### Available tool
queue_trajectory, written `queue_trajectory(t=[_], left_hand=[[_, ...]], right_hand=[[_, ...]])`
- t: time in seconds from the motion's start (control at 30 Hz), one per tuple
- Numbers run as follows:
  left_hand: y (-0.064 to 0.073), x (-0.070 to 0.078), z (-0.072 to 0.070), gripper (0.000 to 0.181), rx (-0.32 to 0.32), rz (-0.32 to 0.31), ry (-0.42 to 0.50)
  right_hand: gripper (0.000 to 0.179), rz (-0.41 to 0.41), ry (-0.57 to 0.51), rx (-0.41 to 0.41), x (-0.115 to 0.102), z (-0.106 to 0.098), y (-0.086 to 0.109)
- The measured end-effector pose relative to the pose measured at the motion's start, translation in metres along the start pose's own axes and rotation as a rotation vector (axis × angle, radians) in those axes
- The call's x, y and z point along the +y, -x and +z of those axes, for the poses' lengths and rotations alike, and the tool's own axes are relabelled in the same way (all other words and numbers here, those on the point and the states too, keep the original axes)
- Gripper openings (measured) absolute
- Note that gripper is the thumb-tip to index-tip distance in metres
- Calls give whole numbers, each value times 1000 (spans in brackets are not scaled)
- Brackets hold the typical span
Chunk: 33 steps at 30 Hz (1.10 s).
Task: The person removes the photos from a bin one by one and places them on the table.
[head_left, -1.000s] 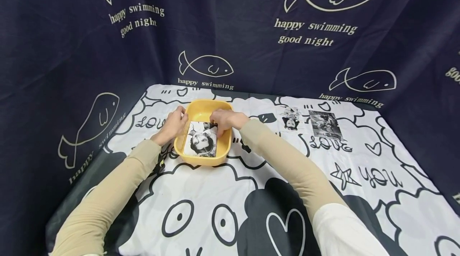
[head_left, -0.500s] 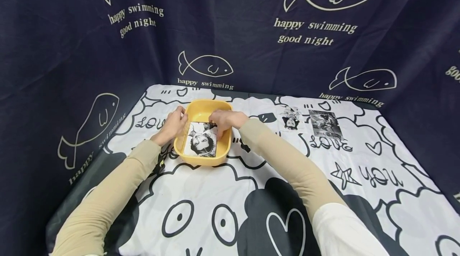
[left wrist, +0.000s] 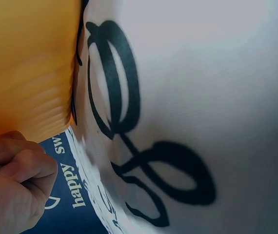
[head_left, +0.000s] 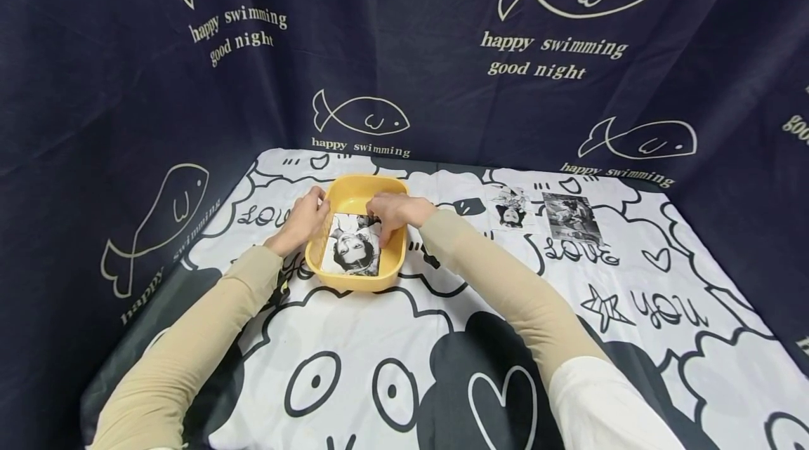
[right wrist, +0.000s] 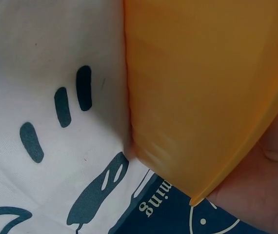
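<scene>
In the head view a yellow plastic basin (head_left: 357, 283) stands on the patterned cloth. Inside it lies a black-and-white portrait photo (head_left: 349, 248), its lower edge toward the near wall. My left hand (head_left: 306, 217) grips the basin's left rim, and the left wrist view shows its curled fingers (left wrist: 19, 163) by the yellow wall. Over the right rim reaches my right hand (head_left: 397, 213); its thumb and fingers pinch the photo at its upper right edge. The basin wall hides most of this hand in the right wrist view.
To the right of the basin, two more black-and-white photos lie flat: a light one (head_left: 510, 210) and a darker one (head_left: 572, 218). A white cloth (head_left: 379, 338) with black drawings covers the table. A dark blue curtain (head_left: 442, 106) hangs behind and at the sides.
The photo in the basin has shifted very slightly to the left, with the right hand moving a little along with it. The left hand and the basin hold their place.
</scene>
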<state>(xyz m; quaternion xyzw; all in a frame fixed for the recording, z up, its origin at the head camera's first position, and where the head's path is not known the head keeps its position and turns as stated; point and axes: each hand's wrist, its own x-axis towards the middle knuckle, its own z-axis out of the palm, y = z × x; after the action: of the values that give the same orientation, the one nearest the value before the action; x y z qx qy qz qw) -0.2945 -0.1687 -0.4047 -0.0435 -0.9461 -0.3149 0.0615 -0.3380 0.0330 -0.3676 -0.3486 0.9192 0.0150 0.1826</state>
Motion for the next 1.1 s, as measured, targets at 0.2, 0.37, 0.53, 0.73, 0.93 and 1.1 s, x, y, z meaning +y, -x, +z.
queue_trajectory(t=[0.2,0.37,0.53,0.73,0.93,1.1], left_hand=[[0,1,0,21,2,2,-10],[0,1,0,21,-5,-4,-1],[0,0,0,22,-5,-6,1],[0,-1,0,21,-1,2,2],[0,-1,0,21,-4,7,4],[0,-1,-1,21,5,15,-6]], right_hand=[[62,1,-2,-14,0,0,0],[67,5,15,-18,0,0,0],[65,13,8,6,0,2,-2],[66,6,-4,16,1,4,-3],[70,2,-48,28,1,3,-3],[79,-17,-117,46,3,1,-3]])
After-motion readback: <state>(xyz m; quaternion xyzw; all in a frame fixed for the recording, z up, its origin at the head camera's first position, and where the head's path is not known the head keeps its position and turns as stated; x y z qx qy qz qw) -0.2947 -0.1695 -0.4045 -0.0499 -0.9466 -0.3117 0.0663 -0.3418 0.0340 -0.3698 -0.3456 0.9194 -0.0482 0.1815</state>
